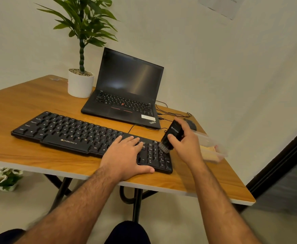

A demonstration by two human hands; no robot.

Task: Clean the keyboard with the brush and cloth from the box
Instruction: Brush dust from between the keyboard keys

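The black plastic brush (169,137) stands tilted, bristles down on the numeric pad at the right end of the long black keyboard (84,136), which runs left-right across the wooden tabletop (29,103). The right hand (185,141) grips the brush. The left hand (126,154) lies flat, fingers straight, on the keys.

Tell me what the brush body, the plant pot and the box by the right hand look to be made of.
Brush: body looks like black plastic, matte, with printed lettering; the bristles at its lower end look grey and soft.
Plant pot: smooth white, faintly glossy, probably ceramic, though plastic is possible.
Box: clear plastic, judging by the table's wood grain showing through its walls.
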